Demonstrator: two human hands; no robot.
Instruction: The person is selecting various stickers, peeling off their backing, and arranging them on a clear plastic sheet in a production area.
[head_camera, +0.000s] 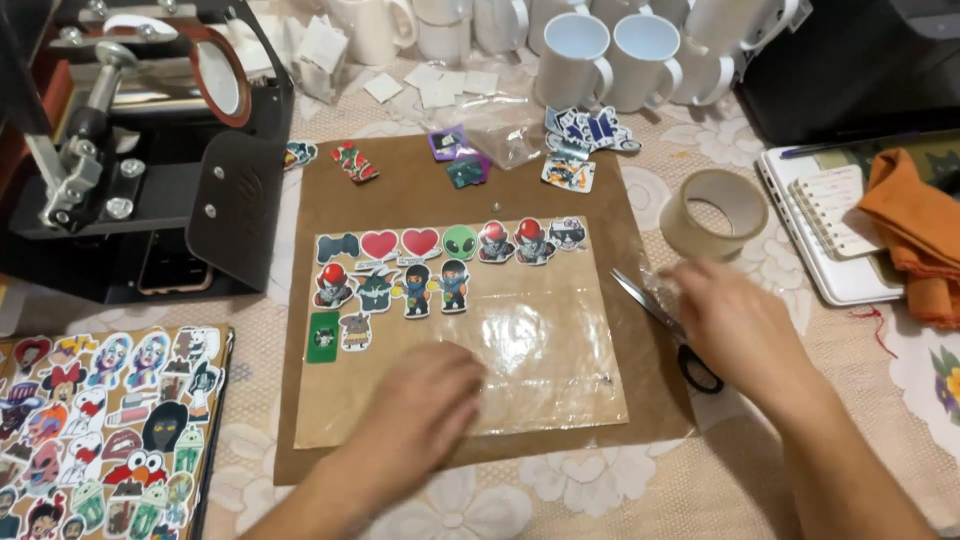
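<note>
My left hand (420, 410) lies flat, fingers together, on a clear plastic sheet (540, 340) that covers a brown paper backing (640, 250). Several small cut-out stickers (440, 262) sit in rows under the sheet's upper left part. My right hand (730, 320) is blurred and hovers over a pair of black-handled scissors (665, 325) at the sheet's right edge; it appears to touch them, but a grip is not clear. A roll of clear tape (715, 212) stands just beyond that hand.
A black mug heat press (150, 150) stands at the left. White mugs (600, 55) line the back. Loose stickers (585, 135) lie above the brown paper. A sticker-covered board (100, 430) is at lower left. A notebook (840, 220) and an orange cloth (915, 220) are at right.
</note>
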